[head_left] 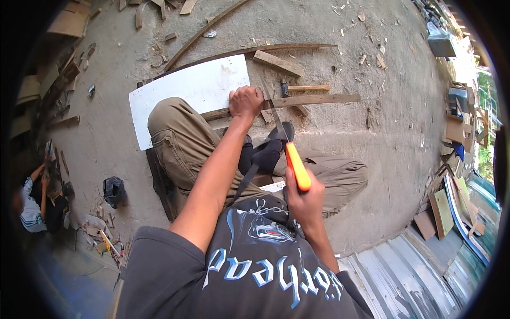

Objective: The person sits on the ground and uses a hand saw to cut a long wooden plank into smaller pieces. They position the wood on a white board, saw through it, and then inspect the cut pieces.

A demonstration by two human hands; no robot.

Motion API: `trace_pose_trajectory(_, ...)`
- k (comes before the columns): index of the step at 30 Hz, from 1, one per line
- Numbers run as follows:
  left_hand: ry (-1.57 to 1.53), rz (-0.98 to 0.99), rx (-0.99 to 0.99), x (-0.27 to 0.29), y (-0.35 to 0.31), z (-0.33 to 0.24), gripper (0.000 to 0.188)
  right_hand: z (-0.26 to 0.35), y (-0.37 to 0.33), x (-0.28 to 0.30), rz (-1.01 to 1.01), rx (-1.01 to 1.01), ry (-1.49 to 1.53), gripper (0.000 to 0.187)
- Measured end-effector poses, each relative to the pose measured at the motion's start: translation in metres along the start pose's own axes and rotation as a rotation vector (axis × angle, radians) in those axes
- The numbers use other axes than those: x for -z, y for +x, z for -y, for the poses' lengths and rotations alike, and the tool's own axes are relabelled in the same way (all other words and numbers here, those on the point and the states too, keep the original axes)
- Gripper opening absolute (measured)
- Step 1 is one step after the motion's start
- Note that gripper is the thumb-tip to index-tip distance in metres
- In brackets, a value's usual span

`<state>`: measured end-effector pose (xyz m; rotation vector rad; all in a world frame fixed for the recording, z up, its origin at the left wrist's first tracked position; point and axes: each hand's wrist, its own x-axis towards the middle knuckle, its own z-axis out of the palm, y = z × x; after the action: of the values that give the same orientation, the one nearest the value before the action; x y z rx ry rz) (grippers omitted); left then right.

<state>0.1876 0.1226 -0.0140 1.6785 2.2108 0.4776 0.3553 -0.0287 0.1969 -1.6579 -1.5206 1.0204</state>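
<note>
My right hand (306, 198) is closed around the orange and yellow handle of a handsaw (297, 167). Its narrow blade points away from me and lies across a long wooden strip (329, 99). Just left of the blade, my left hand (246, 102) grips the strip, fingers curled over it. The strip runs sideways in front of my folded legs, partly behind my left hand. Beyond its right half lies a hammer (308, 88) with a dark head and wooden handle. A white board (191, 80) lies flat at the left, partly under my knee.
A wooden block (279, 63) and a long curved strip (212, 53) lie farther out, among scattered offcuts. At far left another person (34, 207) sits near a black bag (113, 191). Corrugated metal sheets (393, 276) and leaning boards (443, 212) occupy the right.
</note>
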Motion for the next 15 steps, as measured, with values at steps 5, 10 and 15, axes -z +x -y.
trace_pose_trajectory(5,-0.05,0.015,0.048,0.004,0.001,-0.005,0.032,-0.006,-0.019,0.013,0.023,-0.06,-0.026,0.021)
trace_pose_trajectory(10,-0.022,-0.018,0.087,0.004,-0.003,-0.006,0.033,-0.026,-0.025,0.012,-0.029,-0.013,0.052,0.024)
trace_pose_trajectory(15,-0.022,-0.008,0.08,0.003,-0.019,-0.009,0.034,-0.045,-0.033,0.021,-0.037,-0.04,0.095,0.023)
